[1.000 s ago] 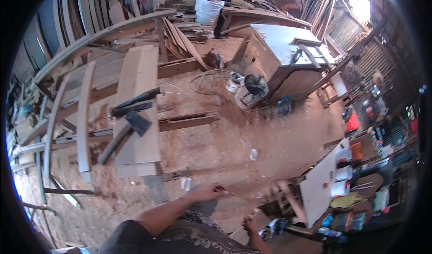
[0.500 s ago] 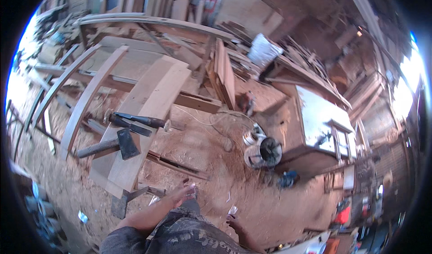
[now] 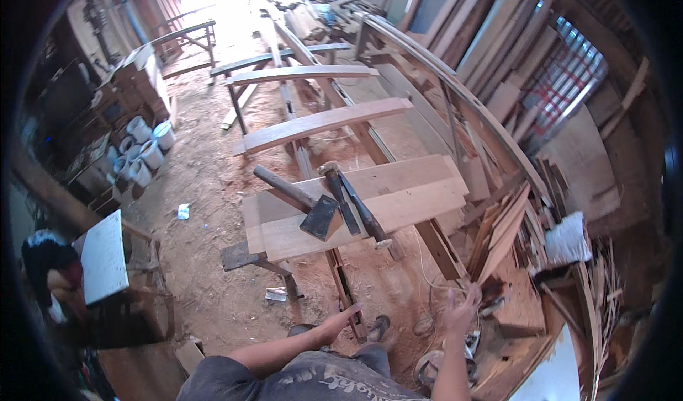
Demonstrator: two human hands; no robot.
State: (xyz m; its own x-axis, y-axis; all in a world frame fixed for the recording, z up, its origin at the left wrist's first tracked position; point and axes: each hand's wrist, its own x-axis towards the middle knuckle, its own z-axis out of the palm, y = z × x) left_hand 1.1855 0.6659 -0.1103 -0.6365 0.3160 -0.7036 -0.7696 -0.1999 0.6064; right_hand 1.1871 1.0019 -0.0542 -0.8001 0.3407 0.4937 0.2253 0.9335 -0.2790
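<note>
My left hand (image 3: 341, 324) is in front of my body, beside the near end of a slotted wooden rail (image 3: 340, 276); its fingers point forward, and whether they touch the rail is unclear. To the right, my raised right hand (image 3: 464, 307) has its fingers spread with nothing in them. Ahead lie pale wooden boards (image 3: 420, 200) across the rails. On them rest a mallet (image 3: 320, 217) with a dark block head and wooden handle, and two dark chisel-like tools, one shorter (image 3: 343, 202) and one longer (image 3: 363, 210).
Curved wooden slats (image 3: 320, 125) cross the frame farther off. White buckets (image 3: 146, 152) cluster at left, near a person (image 3: 60, 273) by a white panel (image 3: 105, 257). Stacked planks (image 3: 501, 230) and a white sack (image 3: 568, 241) are at right. A foot (image 3: 380, 326) shows below.
My view has swung to the left, bringing the boards and tools to the middle. My right hand has risen higher in view with fingers spread; my left hand now appears beside the rail's end.
</note>
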